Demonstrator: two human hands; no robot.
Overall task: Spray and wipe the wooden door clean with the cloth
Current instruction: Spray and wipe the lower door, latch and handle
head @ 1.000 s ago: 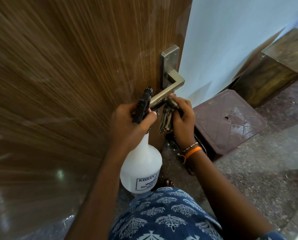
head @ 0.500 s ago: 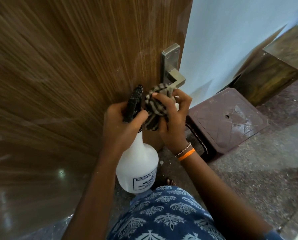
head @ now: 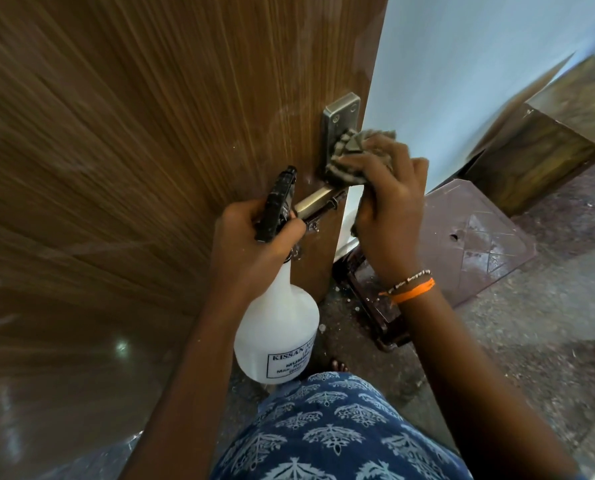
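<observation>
Door: the wooden door (head: 150, 133) fills the left and centre of the view, its grain running up and down, its edge beside a pale wall (head: 479, 81)
Handle: a metal plate (head: 339, 123) sits near the door's edge, and a metal lever (head: 315, 200) juts out below it toward the person
Cloth: a bunched striped cloth (head: 351, 157) is pressed against the lower part of the plate, where the lever meets it
Right hand: the right hand (head: 389, 202) has its grip clamped on the cloth, fingers spread over the bundle; an orange band and a beaded thread circle the wrist
Left hand: the left hand (head: 251, 237) has its grip clamped round the neck of a spray bottle (head: 278, 327), thumb beside the black trigger head
Bottle: white, hanging below the fist, label facing the camera, nozzle pointing at the door just left of the lever
Floor: a speckled stone floor (head: 531, 341) carries a dark brown plastic stool (head: 469, 237) just past the door's edge
Clothing: blue printed fabric (head: 330, 431) shows at the bottom
</observation>
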